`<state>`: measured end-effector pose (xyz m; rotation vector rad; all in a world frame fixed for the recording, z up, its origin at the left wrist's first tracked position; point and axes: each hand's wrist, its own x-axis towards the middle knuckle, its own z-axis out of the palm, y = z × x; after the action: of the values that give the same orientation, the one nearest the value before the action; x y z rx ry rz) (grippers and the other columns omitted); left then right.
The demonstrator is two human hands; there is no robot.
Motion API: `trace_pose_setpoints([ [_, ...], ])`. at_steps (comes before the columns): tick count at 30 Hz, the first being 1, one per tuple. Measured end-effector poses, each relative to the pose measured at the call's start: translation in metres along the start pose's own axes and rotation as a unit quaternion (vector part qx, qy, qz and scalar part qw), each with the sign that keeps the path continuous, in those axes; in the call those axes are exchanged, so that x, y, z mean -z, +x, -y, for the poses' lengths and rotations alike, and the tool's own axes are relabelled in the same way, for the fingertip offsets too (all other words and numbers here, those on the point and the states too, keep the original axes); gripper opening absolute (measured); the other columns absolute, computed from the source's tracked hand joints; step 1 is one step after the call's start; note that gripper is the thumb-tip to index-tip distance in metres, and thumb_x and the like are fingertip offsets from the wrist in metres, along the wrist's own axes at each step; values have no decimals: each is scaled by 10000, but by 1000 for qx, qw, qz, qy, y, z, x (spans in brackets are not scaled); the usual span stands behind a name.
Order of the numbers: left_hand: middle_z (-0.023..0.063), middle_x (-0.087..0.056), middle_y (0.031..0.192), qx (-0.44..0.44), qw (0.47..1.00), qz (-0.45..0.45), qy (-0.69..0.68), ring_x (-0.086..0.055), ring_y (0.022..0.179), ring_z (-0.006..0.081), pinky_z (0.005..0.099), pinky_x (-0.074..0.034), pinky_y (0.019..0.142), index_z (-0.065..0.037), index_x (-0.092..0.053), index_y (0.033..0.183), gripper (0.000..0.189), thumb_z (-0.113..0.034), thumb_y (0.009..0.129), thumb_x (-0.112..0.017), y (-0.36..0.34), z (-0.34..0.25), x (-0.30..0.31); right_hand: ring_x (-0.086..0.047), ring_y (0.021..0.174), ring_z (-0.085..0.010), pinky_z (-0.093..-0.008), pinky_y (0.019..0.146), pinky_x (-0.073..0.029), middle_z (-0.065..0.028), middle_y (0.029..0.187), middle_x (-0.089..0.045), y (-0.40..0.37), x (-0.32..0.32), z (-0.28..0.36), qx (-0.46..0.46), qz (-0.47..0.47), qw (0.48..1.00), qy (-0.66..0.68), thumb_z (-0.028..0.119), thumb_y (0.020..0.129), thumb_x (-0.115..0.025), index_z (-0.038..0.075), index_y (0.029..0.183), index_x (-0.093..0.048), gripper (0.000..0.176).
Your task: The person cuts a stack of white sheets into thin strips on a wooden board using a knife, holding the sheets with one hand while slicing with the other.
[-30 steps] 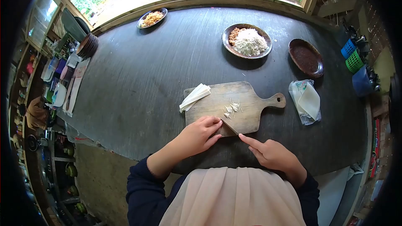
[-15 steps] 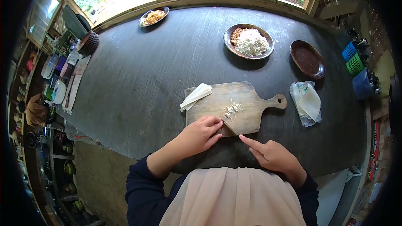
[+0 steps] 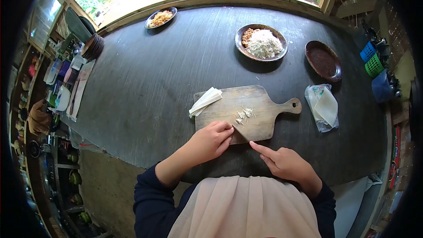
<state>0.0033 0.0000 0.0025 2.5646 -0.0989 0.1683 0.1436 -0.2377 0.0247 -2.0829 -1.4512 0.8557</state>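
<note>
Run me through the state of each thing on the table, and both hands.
left hand: fingers curled, pressing on the cutting board.
right hand: closed on the knife, forefinger extended.
knife: blade on the board beside the left hand.
cutting board: flat, handle pointing right.
white sheets: folded, on the board's far left corner.
shreds: cut, loose on the board.
plastic bag: lying flat, sheets inside.

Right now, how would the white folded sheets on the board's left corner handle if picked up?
Probably floppy: the white sheets look paper-thin and hang off the corner of the cutting board. Likely very light. The layers lie fanned, so they may slide apart unless pinched together.
</note>
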Motion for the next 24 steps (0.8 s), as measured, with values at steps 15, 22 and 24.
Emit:
trace_pose_setpoints([
  [15,129,-595,1150,-2,999,-14,-33,-600,1058,306,374,-509,910,-14,-631,1199,407,67,800,-641,-1,9,-5,-547,474,-374,-447,511,-460,-198,566,-543,-5,2,-4,9,-12,1000,11,160,965,-553,223,1450,-465,497],
  [22,115,-583,1118,-18,999,-28,27,-595,1046,289,363,-513,895,16,-633,1107,269,-8,840,-630,1,3,-4,-551,481,-374,-445,518,-464,-199,572,-547,-3,0,-5,21,-8,1000,-5,148,955,-565,219,1449,-470,508],
  [24,113,-584,1119,-21,999,-26,30,-595,1042,287,361,-512,896,17,-633,1110,272,-15,840,-631,1,4,-4,-549,479,-372,-443,516,-463,-198,571,-547,-2,0,-6,20,-6,1000,-3,147,954,-566,220,1450,-470,510],
])
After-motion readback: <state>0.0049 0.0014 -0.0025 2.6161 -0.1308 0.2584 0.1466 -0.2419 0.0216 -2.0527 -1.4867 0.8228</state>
